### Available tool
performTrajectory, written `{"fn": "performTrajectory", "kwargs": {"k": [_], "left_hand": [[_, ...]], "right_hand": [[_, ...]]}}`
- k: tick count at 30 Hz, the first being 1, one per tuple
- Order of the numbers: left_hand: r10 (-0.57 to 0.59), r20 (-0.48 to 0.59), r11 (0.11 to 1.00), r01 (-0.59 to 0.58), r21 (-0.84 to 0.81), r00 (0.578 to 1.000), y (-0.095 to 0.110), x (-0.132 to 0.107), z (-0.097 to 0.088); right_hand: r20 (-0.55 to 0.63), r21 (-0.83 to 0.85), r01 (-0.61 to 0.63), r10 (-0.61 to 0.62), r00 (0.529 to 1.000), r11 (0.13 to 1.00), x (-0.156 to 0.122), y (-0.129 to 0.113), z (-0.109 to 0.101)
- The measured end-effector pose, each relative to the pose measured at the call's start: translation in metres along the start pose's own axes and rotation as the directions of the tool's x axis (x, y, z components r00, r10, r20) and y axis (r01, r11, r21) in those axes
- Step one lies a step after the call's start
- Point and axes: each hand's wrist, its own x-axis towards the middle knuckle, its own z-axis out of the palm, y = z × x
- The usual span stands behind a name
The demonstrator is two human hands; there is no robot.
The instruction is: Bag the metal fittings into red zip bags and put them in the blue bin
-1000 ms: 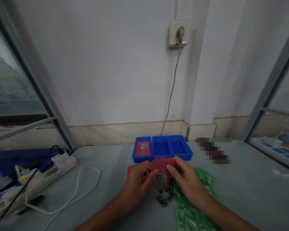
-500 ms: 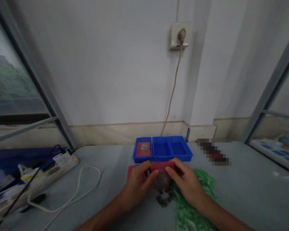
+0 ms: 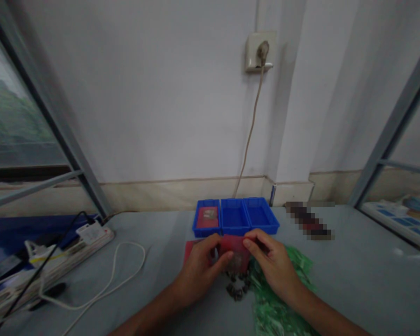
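Both my hands hold a small red translucent bag point(image 3: 235, 249) with dark small parts inside it, just above the grey table. My left hand point(image 3: 201, 268) pinches its left edge and my right hand point(image 3: 271, 263) pinches its top right corner. A little heap of dark small parts point(image 3: 236, 289) lies on the table below the bag. Another red bag point(image 3: 189, 249) lies flat behind my left hand. A pile of green bags point(image 3: 283, 298) lies under my right forearm.
Three joined blue trays point(image 3: 235, 217) stand behind my hands; the left one holds a red bag point(image 3: 207, 217). A white power strip point(image 3: 52, 261) with cables lies at the left. A wall socket point(image 3: 259, 51) with a cord hangs above. Metal frame posts flank both sides.
The red bag has sunk slightly toward the table between my hands, and my right fingers have shifted along its top edge. The view has barely moved.
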Motion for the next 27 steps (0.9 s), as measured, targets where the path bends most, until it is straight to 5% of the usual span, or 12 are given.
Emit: {"fn": "performTrajectory", "kwargs": {"k": [9, 17, 27], "left_hand": [[-0.025, 0.042, 0.999, 0.024, 0.034, 0.999, -0.002, -0.001, -0.002], [-0.095, -0.058, 0.995, 0.092, -0.040, 0.994, -0.002, 0.000, 0.002], [-0.054, -0.016, 0.998, 0.054, -0.024, 0.998, -0.002, -0.001, -0.001]], "right_hand": [[-0.056, 0.066, -0.025, 0.028, 0.998, 0.998, -0.001, -0.001, 0.001], [0.103, 0.076, -0.070, 0.062, 0.993, 0.995, 0.000, 0.004, 0.003], [0.060, 0.073, -0.061, 0.056, 0.997, 0.995, -0.001, 0.011, 0.002]]}}
